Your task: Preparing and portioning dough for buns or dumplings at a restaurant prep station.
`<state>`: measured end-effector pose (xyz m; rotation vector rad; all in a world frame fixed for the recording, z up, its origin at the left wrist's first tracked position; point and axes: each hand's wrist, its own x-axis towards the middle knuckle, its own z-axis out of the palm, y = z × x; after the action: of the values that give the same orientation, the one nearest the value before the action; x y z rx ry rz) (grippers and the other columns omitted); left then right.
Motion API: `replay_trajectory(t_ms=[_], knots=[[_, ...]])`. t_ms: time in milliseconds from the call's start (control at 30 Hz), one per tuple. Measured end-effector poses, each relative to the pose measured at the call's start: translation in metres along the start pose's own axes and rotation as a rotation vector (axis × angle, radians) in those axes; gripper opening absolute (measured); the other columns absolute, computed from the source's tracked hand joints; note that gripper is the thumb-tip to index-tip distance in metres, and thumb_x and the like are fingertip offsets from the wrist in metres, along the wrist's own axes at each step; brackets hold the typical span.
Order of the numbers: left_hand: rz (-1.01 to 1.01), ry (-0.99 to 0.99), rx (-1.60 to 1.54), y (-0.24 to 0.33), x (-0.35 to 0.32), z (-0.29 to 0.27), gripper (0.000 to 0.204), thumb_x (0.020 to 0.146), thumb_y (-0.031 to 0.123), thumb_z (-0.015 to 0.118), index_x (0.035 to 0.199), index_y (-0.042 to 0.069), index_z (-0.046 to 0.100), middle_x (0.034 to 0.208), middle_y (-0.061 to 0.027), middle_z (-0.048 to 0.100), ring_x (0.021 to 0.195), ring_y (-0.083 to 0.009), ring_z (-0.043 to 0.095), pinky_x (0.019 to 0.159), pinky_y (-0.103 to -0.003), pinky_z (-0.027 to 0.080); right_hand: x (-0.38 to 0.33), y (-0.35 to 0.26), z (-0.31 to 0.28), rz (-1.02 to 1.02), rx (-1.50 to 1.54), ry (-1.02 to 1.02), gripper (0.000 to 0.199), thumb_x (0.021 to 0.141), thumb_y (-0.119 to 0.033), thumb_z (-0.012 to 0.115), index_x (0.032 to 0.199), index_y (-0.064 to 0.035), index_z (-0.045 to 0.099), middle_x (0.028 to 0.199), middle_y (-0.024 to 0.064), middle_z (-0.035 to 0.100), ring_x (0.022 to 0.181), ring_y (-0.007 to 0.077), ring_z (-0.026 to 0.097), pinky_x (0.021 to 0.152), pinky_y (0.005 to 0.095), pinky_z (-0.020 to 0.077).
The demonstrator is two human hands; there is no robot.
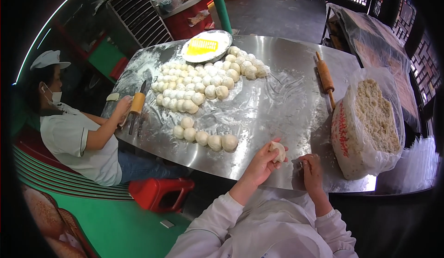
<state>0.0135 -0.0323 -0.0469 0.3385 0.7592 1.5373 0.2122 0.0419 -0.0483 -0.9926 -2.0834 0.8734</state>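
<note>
Left hand [264,162] has the dough piece [279,152] cupped between thumb and fingers, over the near side of the steel table [277,105]. Right hand [312,166] is half curled just beside; from my end I can't tell if it grips anything. Dough looks light, soft, easily dented, maybe tacky: I'd cup it from below, no hard pinch. Nearby: floury round dough balls [202,138], crumbly pale mix [377,114] in a thin plastic bag [342,140], smooth wooden rolling pin [325,76].
</note>
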Motion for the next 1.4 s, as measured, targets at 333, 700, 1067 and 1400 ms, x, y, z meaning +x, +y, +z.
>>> replay_trajectory(t_ms=[333,700,1067,1400], knots=[[0.086,0.204,-0.139,0.042,-0.046,-0.041,0.018,0.095,0.020,0.061,0.108,0.010,0.054,0.087,-0.0069,0.056,0.072,-0.0151,0.055,0.054,-0.024,0.046,0.000,0.032,-0.006,-0.071,-0.096,0.024,0.011,0.087,0.004,0.050,0.092,-0.0003,0.058,0.093,0.0142,0.055,0.087,0.0287,0.055,0.079,0.0348,0.0445],[0.219,0.471,-0.109,0.126,-0.099,-0.136,0.032,0.101,0.036,0.048,0.111,0.006,0.055,0.088,-0.0098,0.059,0.077,-0.0210,0.060,0.064,-0.030,0.048,-0.001,0.031,-0.009,-0.113,-0.126,-0.005,0.012,0.087,0.004,0.048,0.091,0.0005,0.058,0.094,0.0151,0.056,0.089,0.0296,0.056,0.079,0.0349,0.0452],[0.330,0.493,-0.039,0.190,-0.143,-0.187,0.030,0.099,0.024,0.055,0.109,-0.004,0.058,0.101,-0.0186,0.065,0.085,-0.0256,0.067,0.073,-0.032,0.056,0.000,0.029,-0.007,-0.141,-0.197,-0.008,0.012,0.087,0.004,0.049,0.091,-0.0001,0.059,0.094,0.0155,0.056,0.090,0.0317,0.056,0.080,0.0372,0.0451],[0.927,0.619,0.021,0.371,-0.130,-0.217,0.038,0.099,0.021,0.054,0.119,-0.009,0.044,0.126,-0.0237,0.051,0.109,-0.0343,0.059,0.096,-0.045,0.054,-0.004,0.032,-0.007,-0.167,-0.194,-0.001,0.011,0.086,0.004,0.050,0.090,-0.0006,0.059,0.094,0.0153,0.056,0.089,0.0312,0.056,0.079,0.0370,0.0453]])
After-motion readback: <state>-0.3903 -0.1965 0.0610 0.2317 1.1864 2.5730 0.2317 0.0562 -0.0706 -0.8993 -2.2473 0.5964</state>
